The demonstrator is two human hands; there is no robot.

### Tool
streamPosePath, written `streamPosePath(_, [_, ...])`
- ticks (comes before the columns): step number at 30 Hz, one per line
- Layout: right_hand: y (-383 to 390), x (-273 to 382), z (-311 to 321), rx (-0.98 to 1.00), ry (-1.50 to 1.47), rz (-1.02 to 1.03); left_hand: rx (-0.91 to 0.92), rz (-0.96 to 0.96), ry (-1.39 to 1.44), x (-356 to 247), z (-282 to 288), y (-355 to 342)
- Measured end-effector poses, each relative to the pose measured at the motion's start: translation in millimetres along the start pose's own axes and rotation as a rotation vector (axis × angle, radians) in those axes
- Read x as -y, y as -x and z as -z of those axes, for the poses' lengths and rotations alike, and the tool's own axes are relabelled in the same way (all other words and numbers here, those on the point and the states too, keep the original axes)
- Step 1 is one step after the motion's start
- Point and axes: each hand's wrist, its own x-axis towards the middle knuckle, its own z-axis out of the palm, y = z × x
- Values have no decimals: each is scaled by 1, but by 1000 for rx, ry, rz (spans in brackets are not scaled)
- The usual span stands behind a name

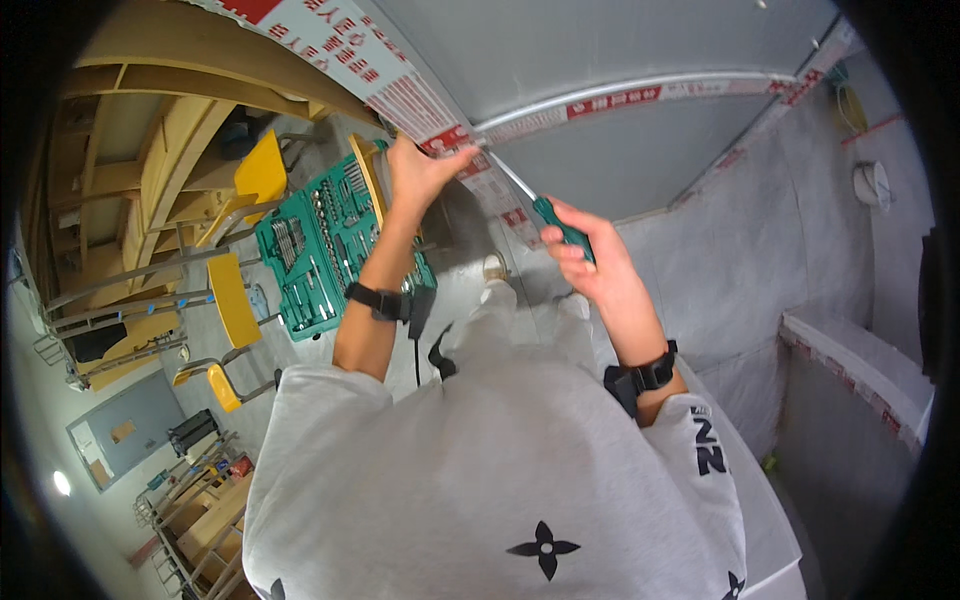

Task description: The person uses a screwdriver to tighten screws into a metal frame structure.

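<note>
My right hand (588,245) is wrapped round the green handle of a screwdriver (550,212). Its shaft points up and left, and the tip reaches a corner joint of a grey panelled frame (600,150). At that same joint, my left hand (425,172) grips the edge of the frame's upright strip (440,118), covered in red and white printed film. The left thumb lies along the front near the screwdriver tip, while the other fingers are mostly hidden. Whether the tip sits in a screw is too small to tell.
An open green tool case (320,250) with sockets and wrenches lies left of my left forearm. Yellow-backed chairs (232,300) and wooden shelving stand farther left. At the right are a white bucket (872,185) and a film-edged panel (860,370). My shoe (495,267) is on the grey floor.
</note>
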Motion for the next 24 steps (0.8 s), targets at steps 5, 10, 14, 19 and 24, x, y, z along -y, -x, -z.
streamPosePath(5, [-2, -10, 6, 8, -29, 57, 23, -34, -96, 4, 4, 3])
streamPosePath(10, [-3, -27, 1, -446, 815, 624, 39, -65, -71, -7, 4, 1])
streamPosePath(14, [5, -42, -6, -406, 1498, 1208, 33, -39, -56, -2, 5, 3])
streamPosePath(19, [1, -40, 3, -362, 1832, 1445, -4, -89, -78, -1, 4, 4])
streamPosePath(24, [0, -17, 2, -281, 1864, 1436, 18, -63, -59, -2, 6, 5])
